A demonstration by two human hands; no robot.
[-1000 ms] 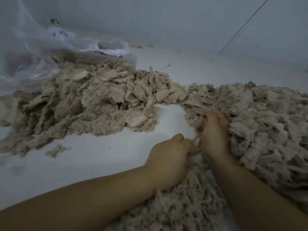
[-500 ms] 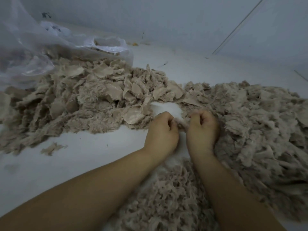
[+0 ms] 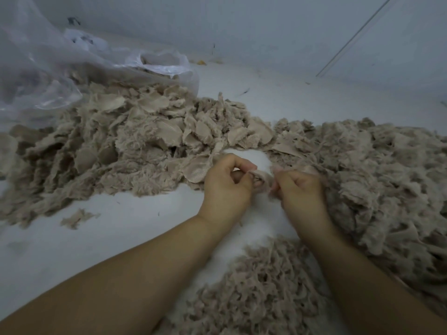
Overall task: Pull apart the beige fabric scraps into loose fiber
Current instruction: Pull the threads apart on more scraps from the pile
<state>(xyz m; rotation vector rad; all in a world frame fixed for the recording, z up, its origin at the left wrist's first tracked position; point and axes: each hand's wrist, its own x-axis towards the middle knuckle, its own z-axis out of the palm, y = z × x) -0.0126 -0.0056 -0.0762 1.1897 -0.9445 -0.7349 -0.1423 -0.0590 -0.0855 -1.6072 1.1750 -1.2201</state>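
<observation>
The left hand (image 3: 225, 187) and the right hand (image 3: 300, 192) each pinch one end of a small beige scrap (image 3: 262, 176). Big scrap piles (image 3: 135, 143) lie on the white counter (image 3: 116, 238) around them.

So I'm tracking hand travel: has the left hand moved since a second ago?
Yes. The left hand moved forward, toward the heap of flat beige fabric scraps.

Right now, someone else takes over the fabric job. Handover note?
Left hand and right hand each pinch one end of a small beige scrap, held between them above the white surface.
Unpulled scraps are heaped left, spilling from a clear plastic bag.
Done: loose fiber piled right and near the forearms.
Left: finish this scrap, then work through the large left heap.
</observation>
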